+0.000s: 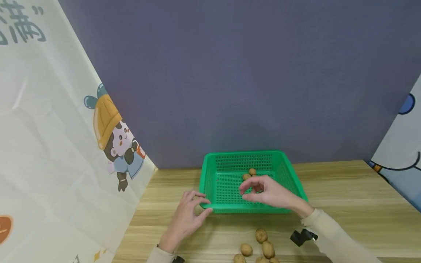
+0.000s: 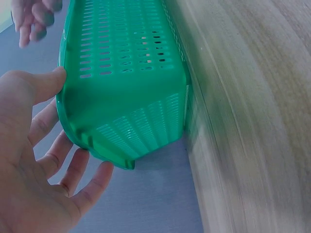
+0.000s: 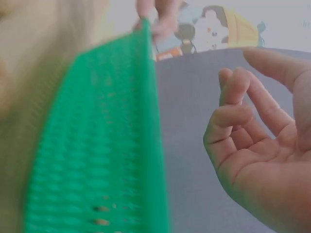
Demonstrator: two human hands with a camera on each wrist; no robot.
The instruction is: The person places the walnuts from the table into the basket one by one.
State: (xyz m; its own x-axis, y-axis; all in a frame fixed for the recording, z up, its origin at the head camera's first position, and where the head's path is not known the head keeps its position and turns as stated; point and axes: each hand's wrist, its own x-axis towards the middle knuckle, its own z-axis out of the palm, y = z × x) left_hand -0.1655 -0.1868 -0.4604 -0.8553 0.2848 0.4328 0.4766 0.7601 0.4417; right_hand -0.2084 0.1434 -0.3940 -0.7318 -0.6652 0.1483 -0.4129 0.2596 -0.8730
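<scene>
A green plastic basket point(image 1: 243, 209) with slotted sides sits on the wooden table. At its near left corner, my left hand point(image 1: 188, 216) holds the rim; the left wrist view has the thumb point(image 2: 46, 83) on one side and the fingers point(image 2: 73, 170) around the other. Over the basket hangs my right hand point(image 1: 268, 191), its fingers bent, the thumb apart from them and nothing in its grasp, as the right wrist view shows. Walnuts point(image 1: 252, 171) lie inside the basket, partly hidden behind that hand. Several more walnuts point(image 1: 268, 249) lie on the table in front of the basket.
A dark grey-blue panel point(image 1: 230, 91) rises behind the basket. On the left stands a white sheet point(image 1: 49, 128) with a cartoon figure, and another printed sheet point(image 1: 399, 146) is at the right. The wooden table point(image 1: 355, 204) extends on both sides of the basket.
</scene>
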